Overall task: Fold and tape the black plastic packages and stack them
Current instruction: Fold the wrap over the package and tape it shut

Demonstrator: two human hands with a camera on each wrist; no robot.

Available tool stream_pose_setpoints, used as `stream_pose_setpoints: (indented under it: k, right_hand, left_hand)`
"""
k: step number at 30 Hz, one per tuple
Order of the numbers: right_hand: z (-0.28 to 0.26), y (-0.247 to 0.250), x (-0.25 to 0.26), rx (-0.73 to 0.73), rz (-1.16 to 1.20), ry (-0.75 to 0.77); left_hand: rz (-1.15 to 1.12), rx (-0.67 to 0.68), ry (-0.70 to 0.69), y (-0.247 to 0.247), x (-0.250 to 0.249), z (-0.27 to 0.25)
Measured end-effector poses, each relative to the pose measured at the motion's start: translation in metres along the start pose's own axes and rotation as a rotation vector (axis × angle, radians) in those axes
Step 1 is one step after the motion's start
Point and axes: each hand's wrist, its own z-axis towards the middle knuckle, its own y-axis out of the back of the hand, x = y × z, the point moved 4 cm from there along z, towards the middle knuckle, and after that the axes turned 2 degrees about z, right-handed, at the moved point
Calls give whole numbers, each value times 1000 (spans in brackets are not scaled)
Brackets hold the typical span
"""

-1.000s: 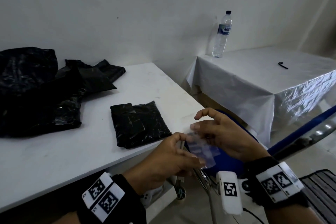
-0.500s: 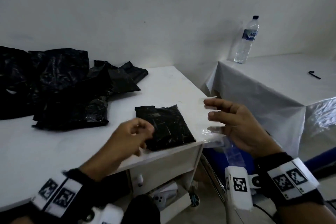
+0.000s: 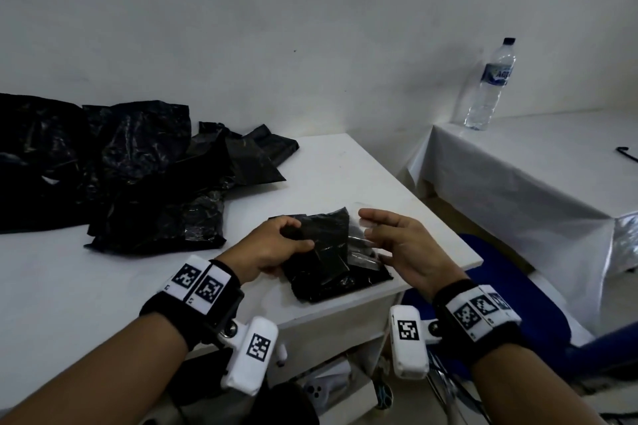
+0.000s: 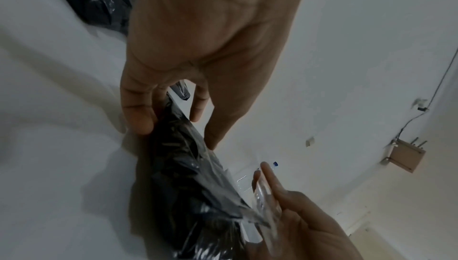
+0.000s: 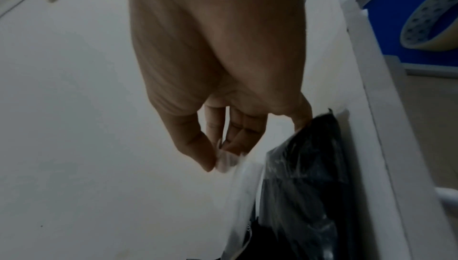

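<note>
Package (image 3: 331, 252) at the surface's (image 3: 362, 166) near right corner: your left hand (image 3: 276, 248) grips its fold, right hand (image 3: 404, 245) pinches clear tape (image 5: 238, 166); taping unfinished, stacking left.

bare white table (image 3: 362, 176) beyond folded package (image 3: 331, 252), black bag heap (image 3: 131, 176) crowding left, wall probably close behind

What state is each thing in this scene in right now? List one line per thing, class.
folded black package: lying on the white table, one flap lifted.
left hand: grips the package's flap.
right hand: pinches a clear tape strip over the package.
pile of black bags: crumpled, unfolded, on the table's far side.
water bottle: upright, capped, on the covered side table.
</note>
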Motion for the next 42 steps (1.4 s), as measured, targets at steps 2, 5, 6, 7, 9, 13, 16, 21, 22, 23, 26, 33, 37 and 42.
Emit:
stream_pose_setpoints:
  k: [2, 5, 6, 7, 9, 13, 16, 21, 22, 23, 26, 33, 37, 42]
  right_hand:
    - [1, -1, -1, 8, -3, -2]
    - [-1, -4, -2, 43, 28, -13]
    - [-3, -5, -3, 59, 35, -16]
    - [-6, -6, -5, 72, 47, -18]
    - [-12, -7, -9, 88, 85, -20]
    - [-19, -10, -20, 126, 124, -18]
    - [-23, -19, -27, 147, 145, -26]
    - [-26, -27, -34, 173, 155, -11]
    - [-27, -28, -35, 179, 158, -8]
    - [-27, -29, -35, 186, 164, -10]
    - [-29, -32, -33, 201, 148, -16]
    - [-34, -32, -10, 197, -3, 137]
    - [-36, -50, 6, 265, -150, 222]
    - [-32, -69, 4, 305, -154, 219]
  left_hand:
    - [-49, -19, 8, -1, 1, 2]
    - [-141, -58, -29, 0, 4, 4]
    - [-175, -69, -46, -1, 5, 3]
    - [-212, -78, -58, 0, 6, 1]
    - [-280, -80, -72, 2, 10, -5]
    - [-386, -35, -81, 13, 21, -16]
    - [-413, 5, -114, 20, 28, -25]
    - [-306, -32, -250, 25, 29, -37]
    - [-292, -27, -268, 27, 30, -40]
    - [-280, -18, -286, 29, 30, -41]
    - [-268, 10, -332, 33, 33, -46]
    - [-233, -12, -409, 42, 42, -45]
    - [-101, -30, -440, 43, 46, -45]
    - [-62, -50, -479, 45, 46, -50]
